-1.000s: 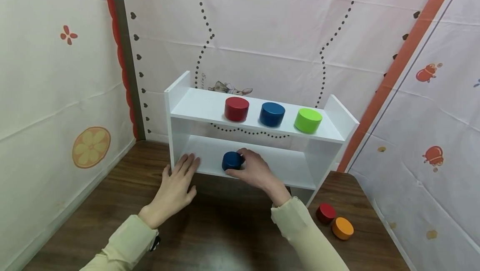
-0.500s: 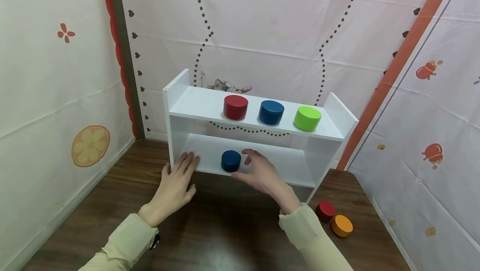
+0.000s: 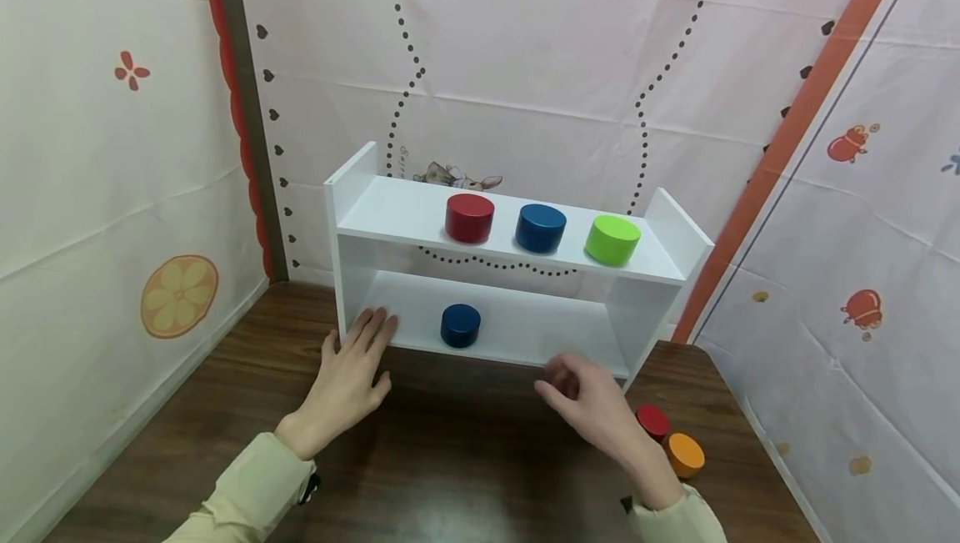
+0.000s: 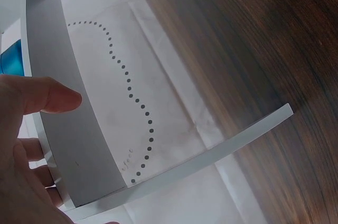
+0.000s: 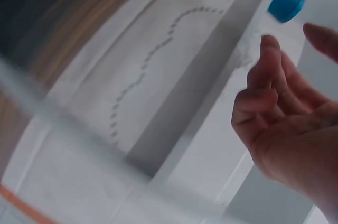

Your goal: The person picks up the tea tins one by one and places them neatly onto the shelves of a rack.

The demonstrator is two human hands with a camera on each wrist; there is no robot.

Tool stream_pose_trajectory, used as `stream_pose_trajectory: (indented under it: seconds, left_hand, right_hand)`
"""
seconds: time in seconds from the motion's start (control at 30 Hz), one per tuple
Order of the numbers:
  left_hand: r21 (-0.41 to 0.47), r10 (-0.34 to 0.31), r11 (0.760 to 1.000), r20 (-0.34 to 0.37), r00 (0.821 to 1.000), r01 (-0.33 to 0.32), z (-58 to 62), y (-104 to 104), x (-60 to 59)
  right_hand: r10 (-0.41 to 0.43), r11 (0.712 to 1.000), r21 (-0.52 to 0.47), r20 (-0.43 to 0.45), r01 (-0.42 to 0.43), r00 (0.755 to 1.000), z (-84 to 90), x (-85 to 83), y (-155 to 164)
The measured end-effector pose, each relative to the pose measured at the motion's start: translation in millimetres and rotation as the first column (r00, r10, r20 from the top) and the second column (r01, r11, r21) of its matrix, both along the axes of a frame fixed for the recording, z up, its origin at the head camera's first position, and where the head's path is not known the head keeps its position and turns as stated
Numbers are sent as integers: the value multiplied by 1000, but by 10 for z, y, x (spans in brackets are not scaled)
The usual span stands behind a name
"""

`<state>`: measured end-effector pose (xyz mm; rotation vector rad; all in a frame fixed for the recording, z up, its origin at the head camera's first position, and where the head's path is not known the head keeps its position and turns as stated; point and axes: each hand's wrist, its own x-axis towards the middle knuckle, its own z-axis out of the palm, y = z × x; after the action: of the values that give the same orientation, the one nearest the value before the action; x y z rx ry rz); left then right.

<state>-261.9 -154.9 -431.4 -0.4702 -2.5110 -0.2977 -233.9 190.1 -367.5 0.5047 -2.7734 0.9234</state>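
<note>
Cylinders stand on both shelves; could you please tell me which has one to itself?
The blue cylinder on the lower shelf; the red one, other blue one and green one share the upper shelf.

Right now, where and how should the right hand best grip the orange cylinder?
Best, I think, by its curved side, from above: the orange cylinder stands upright, flat top showing, while a red cylinder crowds its far left, leaving the right hand less room there.

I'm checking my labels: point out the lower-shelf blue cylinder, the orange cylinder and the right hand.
Lower-shelf blue cylinder [image 3: 460, 330], head view: front side.
Orange cylinder [image 3: 685, 452], head view: top face.
Right hand [image 3: 596, 403], head view: back of the hand.
</note>
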Motion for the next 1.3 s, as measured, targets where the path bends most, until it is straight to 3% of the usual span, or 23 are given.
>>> stream_pose_trajectory:
  seconds: [0.13,0.3,0.4,0.57,0.77,0.97,1.03,1.17,1.3]
  left_hand:
    - [-6,6,1000,4,1000,-6,-1,-3,2]
    - [-5,8,1000,4,1000,-8,-19,0,9]
    - [0,7,1000,9,1000,-7,-39,4,14]
    - [0,-2,1000,29,1000,2,-61,11,34]
    - [11,10,1000,30,999,-10,-52,-2,31]
    - [8,5,1000,6,1000,-5,-25,10,15]
    - [5,5,1000,6,1000,-5,-19,12,14]
    - [3,8,1000,16,1000,-8,-15,11,9]
    - [1,10,1000,19,1000,-10,-5,13,-3]
  right_hand:
    - [-39,998,46,20,38,999,-134,29,290]
    - [-141,986,87,-49,145,989,-309,7,673]
    - [-220,962,146,-88,231,972,-395,20,903]
    - [-333,907,250,-69,340,940,-511,136,1244]
    - [-412,866,335,56,372,909,-638,159,1553]
    - [-501,808,456,201,372,842,-850,106,1811]
    - [-514,807,464,248,365,821,-908,96,1862]
    - [-515,830,420,328,366,791,-981,68,1926]
    - [-500,855,358,375,375,780,-1032,28,1982]
